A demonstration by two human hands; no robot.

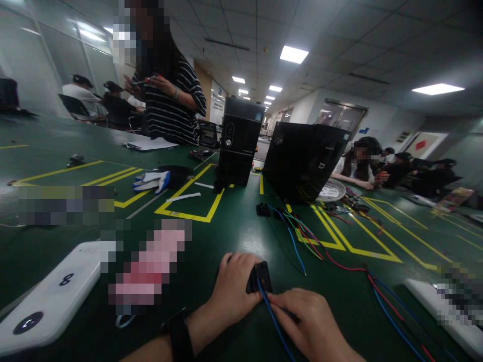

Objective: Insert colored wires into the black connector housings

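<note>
My left hand, with a dark band on its wrist, is closed around a small black terminal block just above the green table. A blue wire runs from the block's face down toward the bottom edge of the view. Beside the block, my right hand pinches that wire between thumb and fingertips, close to where it meets the block. How deep the wire end sits in the block cannot be made out. Further up lie more black blocks with blue, red and green wires trailing to the right.
Two black computer towers stand at the back. White-blue gloves lie left of them; a white plastic basket is at right. A white case and a blurred pink item lie at left. A person in stripes stands across the table.
</note>
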